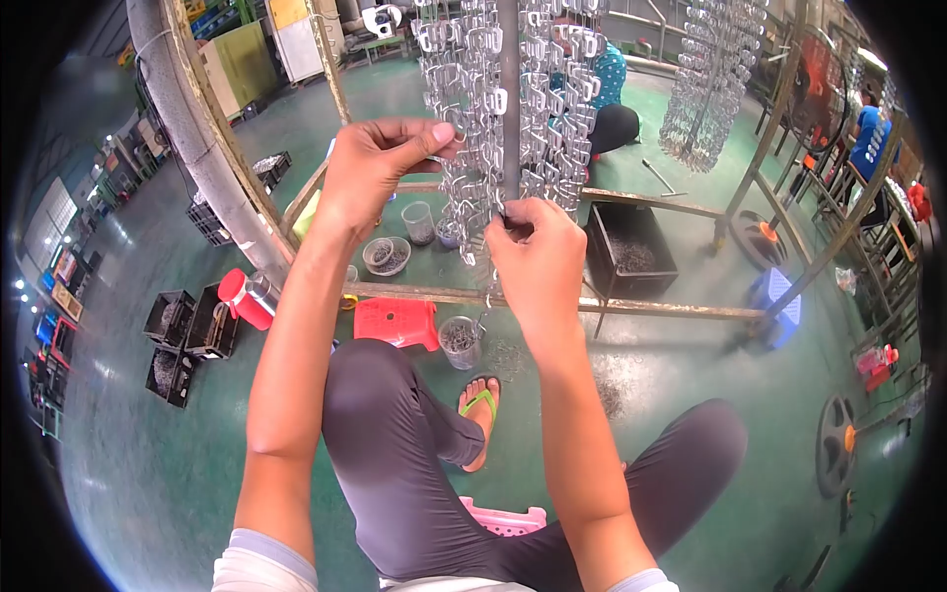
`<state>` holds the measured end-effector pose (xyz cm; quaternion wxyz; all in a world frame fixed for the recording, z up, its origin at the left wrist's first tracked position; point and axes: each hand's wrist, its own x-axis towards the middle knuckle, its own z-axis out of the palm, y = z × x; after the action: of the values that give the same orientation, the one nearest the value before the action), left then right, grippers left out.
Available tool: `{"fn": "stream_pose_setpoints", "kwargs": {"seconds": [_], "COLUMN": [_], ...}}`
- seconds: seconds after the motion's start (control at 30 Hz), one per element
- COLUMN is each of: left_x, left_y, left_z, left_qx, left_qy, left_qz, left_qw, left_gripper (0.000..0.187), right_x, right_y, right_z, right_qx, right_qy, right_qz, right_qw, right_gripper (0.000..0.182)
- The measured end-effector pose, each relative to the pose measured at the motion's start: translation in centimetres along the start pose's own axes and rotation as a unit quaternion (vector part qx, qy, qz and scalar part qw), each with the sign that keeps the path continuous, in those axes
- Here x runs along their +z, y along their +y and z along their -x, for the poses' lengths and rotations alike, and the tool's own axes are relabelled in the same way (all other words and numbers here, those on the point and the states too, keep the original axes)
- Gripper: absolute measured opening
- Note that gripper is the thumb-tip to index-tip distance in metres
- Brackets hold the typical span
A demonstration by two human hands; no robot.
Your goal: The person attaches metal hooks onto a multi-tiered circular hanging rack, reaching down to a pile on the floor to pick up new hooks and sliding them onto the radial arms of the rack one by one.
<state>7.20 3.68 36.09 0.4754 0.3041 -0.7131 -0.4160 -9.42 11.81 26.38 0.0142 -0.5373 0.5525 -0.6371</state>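
Strands of small silvery metal hooks and loop-shaped pieces (552, 128) hang around a grey upright pole (510, 99) in front of me. At their left edge, my left hand (380, 168) is raised with thumb and fingers pinched on a small metal piece among the strands. Lower down, my right hand (538, 252) is closed at the bottom part of the strands, fingertips pressed together beside the pole. What sits between those fingertips is too small to make out. Below hangs the loose end of one strand, above a clear tub of metal pieces (461, 342).
A rusty frame bar (631, 307) crosses in front of my knees. Around it stand a red stool (395, 322), a black crate of metal parts (631, 257) and bowls of parts (387, 257). Behind the strands a person in a teal top (612, 74) crouches. Another hanging bundle (710, 84) is at right.
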Motion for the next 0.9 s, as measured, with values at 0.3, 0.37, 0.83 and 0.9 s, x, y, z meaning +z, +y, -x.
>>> {"fn": "stream_pose_setpoints", "kwargs": {"seconds": [0.3, 0.37, 0.83, 0.9], "left_x": [0.4, 0.4, 1.5, 1.5], "left_y": [1.8, 2.7, 5.1, 5.0], "left_z": [-1.4, -2.1, -4.0, -4.0], "left_qx": [0.092, 0.123, 0.129, 0.128], "left_qy": [-0.023, -0.024, -0.04, -0.047], "left_qz": [-0.062, -0.069, -0.087, -0.077], "left_qw": [0.994, 0.99, 0.987, 0.988], "left_gripper": [0.039, 0.037, 0.03, 0.029], "right_x": [-0.3, -0.4, -2.1, -2.2], "right_y": [0.1, -0.1, -2.1, -3.3], "right_z": [0.1, 0.1, -1.1, -2.5], "right_qx": [-0.005, 0.005, -0.027, -0.019], "right_qy": [-0.004, -0.013, -0.018, 0.013], "right_qz": [0.042, 0.041, 0.04, -0.004], "right_qw": [0.999, 0.999, 0.999, 1.0], "right_gripper": [0.018, 0.016, 0.02, 0.021]}}
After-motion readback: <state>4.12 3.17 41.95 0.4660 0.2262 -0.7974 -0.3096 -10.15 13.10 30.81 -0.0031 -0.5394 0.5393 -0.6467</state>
